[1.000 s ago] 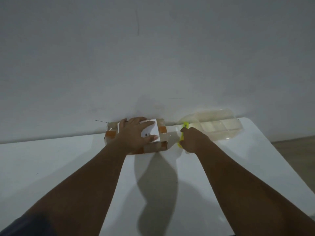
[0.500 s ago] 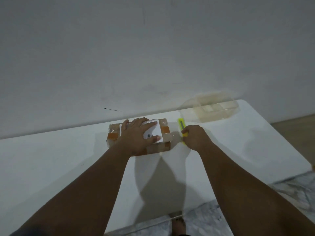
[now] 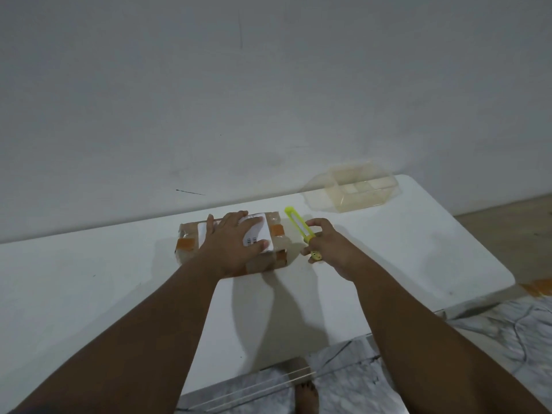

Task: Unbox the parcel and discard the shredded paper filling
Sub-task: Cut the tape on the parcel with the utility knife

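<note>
Parcel (image 3: 231, 248) sealed, near the table's (image 3: 89, 294) far edge, my left hand (image 3: 230, 248) flat on top, fingers spread.
My right hand (image 3: 324, 245) pinches the yellow cutter (image 3: 298, 227); a slip could cut my left thumb.

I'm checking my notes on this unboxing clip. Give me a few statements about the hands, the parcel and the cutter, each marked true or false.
1. The left hand lies flat on the parcel. True.
2. The right hand holds the yellow cutter. True.
3. The parcel is already open. False: it is taped shut.
4. The clear plastic container sits on the parcel. False: it stands apart, at the table's far right corner.
</note>
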